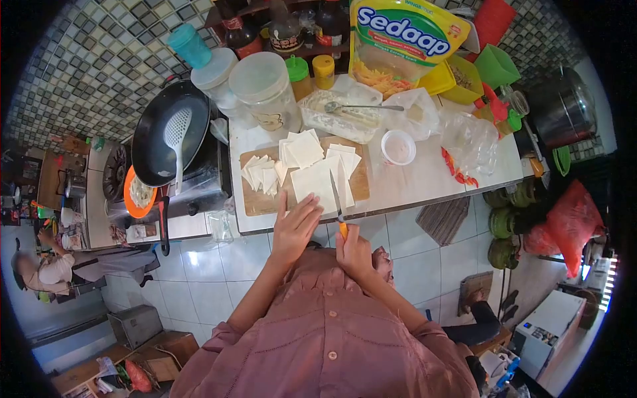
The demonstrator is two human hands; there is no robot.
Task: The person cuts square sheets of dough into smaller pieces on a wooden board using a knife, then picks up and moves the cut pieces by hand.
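My right hand (pixel 353 250) grips the orange handle of a knife (pixel 337 198), its blade pointing away from me over a square white dough wrapper (pixel 314 181). A narrow strip lies along the right side of the blade. My left hand (pixel 296 227) rests with fingers stretched out on the wrapper's near left edge, holding nothing. Under them is a wooden cutting board (pixel 253 204). Further stacks of white wrappers stand on it: small pieces (pixel 263 175) at the left, larger squares (pixel 304 148) at the back and more (pixel 344 159) at the right.
Behind the board are a clear jar (pixel 265 93), a tray with white residue (pixel 345 126) and a spoon (pixel 361 107). A small white tub (pixel 398 147) and red chillies (pixel 459 171) lie to the right. A wok (pixel 156 149) with a skimmer (pixel 177 132) is left. Another person (pixel 56 272) is far left.
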